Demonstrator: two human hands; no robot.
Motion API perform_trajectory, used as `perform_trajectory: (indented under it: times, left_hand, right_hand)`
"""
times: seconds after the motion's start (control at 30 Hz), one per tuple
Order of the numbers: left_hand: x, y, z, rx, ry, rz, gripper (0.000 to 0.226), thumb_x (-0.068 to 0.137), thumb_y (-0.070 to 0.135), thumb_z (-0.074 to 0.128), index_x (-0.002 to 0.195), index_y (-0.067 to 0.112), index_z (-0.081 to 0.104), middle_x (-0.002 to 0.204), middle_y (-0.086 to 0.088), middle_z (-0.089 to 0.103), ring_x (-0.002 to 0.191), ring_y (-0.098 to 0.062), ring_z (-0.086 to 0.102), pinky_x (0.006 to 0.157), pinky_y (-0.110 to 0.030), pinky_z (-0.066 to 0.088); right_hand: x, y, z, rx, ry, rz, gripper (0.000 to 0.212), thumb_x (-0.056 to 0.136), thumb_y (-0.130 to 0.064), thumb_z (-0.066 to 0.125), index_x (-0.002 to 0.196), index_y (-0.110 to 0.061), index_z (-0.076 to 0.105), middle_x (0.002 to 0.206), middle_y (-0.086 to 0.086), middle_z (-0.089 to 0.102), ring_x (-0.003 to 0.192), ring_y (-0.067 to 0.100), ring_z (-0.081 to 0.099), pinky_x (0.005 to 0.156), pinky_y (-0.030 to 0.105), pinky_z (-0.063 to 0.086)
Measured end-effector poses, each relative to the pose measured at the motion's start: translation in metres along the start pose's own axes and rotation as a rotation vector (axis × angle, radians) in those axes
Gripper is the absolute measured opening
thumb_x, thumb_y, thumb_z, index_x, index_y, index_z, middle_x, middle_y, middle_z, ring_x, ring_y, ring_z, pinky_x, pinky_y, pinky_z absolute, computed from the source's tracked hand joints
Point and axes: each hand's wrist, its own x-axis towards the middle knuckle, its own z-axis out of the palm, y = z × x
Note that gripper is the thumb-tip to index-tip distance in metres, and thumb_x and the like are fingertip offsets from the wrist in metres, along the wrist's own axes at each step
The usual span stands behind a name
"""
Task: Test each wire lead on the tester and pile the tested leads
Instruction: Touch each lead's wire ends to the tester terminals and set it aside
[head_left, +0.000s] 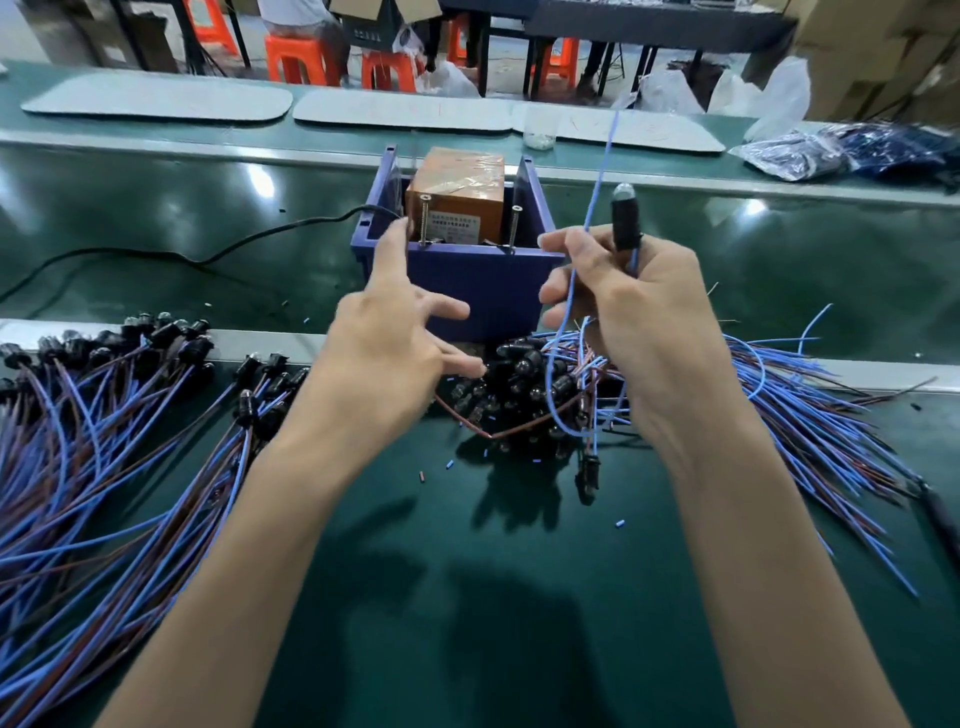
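The tester (457, 200) is an orange block with two upright screws, set in a blue open box (467, 280) at the table's middle. My right hand (623, 306) grips one wire lead (626, 218) by its black lamp socket, just right of the box, and its blue wire arcs upward. My left hand (400, 322) hovers in front of the box with fingers spread, holding nothing. A heap of leads (524, 384) with black sockets lies under both hands. A second pile of leads (104, 415) fans out at the left.
Blue and brown wires (810, 415) trail off to the right. A black cable (208, 249) runs from the box to the left. Grey mats (156, 98), a small clear cup (538, 127) and plastic bags (831, 150) lie across the far side; orange stools stand beyond.
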Motion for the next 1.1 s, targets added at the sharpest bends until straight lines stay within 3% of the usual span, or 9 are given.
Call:
perform_trajectory:
  times: [0.1,0.2,0.3,0.4,0.53,0.63,0.87,1.0,1.1]
  left_hand:
    - [0.0,0.003,-0.005,-0.039,0.159,0.094,0.049,0.101,0.005,0.04,0.145,0.026,0.037,0.087,0.003,0.071,0.053,-0.012,0.069,0.057,-0.021,0.057]
    - [0.0,0.003,-0.007,-0.037,0.282,0.153,0.039,0.102,0.018,0.044,0.139,0.03,0.047,0.068,0.011,0.069,0.041,-0.008,0.057,0.047,-0.017,0.049]
    - [0.004,-0.002,-0.006,-0.08,0.302,0.095,0.036,0.099,0.027,0.047,0.133,0.03,0.055,0.052,0.008,0.048,0.045,-0.009,0.039,0.056,-0.023,0.037]
    - [0.007,-0.005,-0.002,-0.102,0.229,-0.004,0.054,0.087,0.026,0.038,0.139,0.023,0.049,0.058,0.003,0.04,0.053,-0.013,0.035,0.066,-0.033,0.033]
    - [0.007,-0.011,0.001,-0.041,0.167,0.016,0.051,0.096,0.0,0.031,0.143,0.015,0.043,0.069,0.015,0.055,0.051,0.0,0.049,0.055,-0.011,0.037]
    - [0.006,-0.009,0.0,-0.056,0.146,0.054,0.047,0.1,-0.001,0.032,0.141,0.017,0.044,0.081,0.013,0.064,0.059,0.001,0.063,0.061,-0.009,0.044]
    - [0.003,-0.006,-0.005,-0.12,0.23,0.045,0.045,0.1,0.009,0.046,0.141,0.026,0.044,0.085,0.009,0.074,0.065,-0.011,0.072,0.064,-0.022,0.055]
    - [0.002,-0.005,-0.008,-0.126,0.302,0.041,0.037,0.098,0.011,0.05,0.132,0.026,0.053,0.081,0.007,0.074,0.062,-0.013,0.072,0.066,-0.026,0.056]
    - [0.003,-0.006,-0.009,-0.128,0.33,0.022,0.034,0.098,0.012,0.051,0.131,0.021,0.053,0.081,0.007,0.074,0.062,-0.014,0.072,0.071,-0.032,0.058]
  right_hand:
    - [0.0,-0.001,0.0,-0.014,0.02,0.01,0.013,0.099,-0.012,0.051,0.096,-0.011,0.064,0.047,-0.008,0.055,0.04,0.001,0.047,0.043,0.01,0.036]
    - [0.001,-0.002,0.0,-0.011,0.035,0.009,0.01,0.097,-0.008,0.053,0.095,-0.014,0.061,0.044,-0.008,0.052,0.04,0.001,0.041,0.041,0.011,0.033]
    - [0.002,-0.001,-0.001,-0.026,0.054,0.016,0.017,0.097,-0.004,0.049,0.094,-0.013,0.064,0.048,-0.009,0.049,0.038,0.0,0.039,0.039,0.009,0.029]
    - [0.004,0.0,-0.002,-0.057,0.077,0.05,0.025,0.095,-0.001,0.043,0.095,-0.012,0.066,0.056,-0.007,0.048,0.037,0.001,0.035,0.038,0.01,0.026]
    - [0.006,0.0,-0.003,-0.121,0.11,0.07,0.03,0.094,-0.005,0.044,0.081,-0.023,0.064,0.07,-0.011,0.058,0.053,0.001,0.04,0.056,0.018,0.03]
    - [0.007,0.001,-0.005,-0.13,0.106,0.063,0.027,0.094,-0.005,0.046,0.089,-0.027,0.06,0.068,-0.013,0.062,0.051,-0.001,0.042,0.058,0.019,0.031]
    - [0.01,0.006,-0.006,-0.183,0.099,-0.009,0.028,0.096,-0.005,0.044,0.106,-0.028,0.057,0.055,-0.024,0.06,0.053,-0.014,0.049,0.065,0.016,0.032]
    - [0.014,0.009,-0.008,-0.184,0.163,-0.027,0.028,0.096,-0.006,0.046,0.108,-0.028,0.058,0.057,-0.023,0.062,0.068,-0.006,0.054,0.071,0.012,0.041]
    - [0.014,0.009,-0.009,-0.08,0.153,-0.011,0.027,0.098,-0.002,0.043,0.109,-0.023,0.056,0.065,-0.013,0.064,0.06,-0.003,0.062,0.062,0.007,0.044]
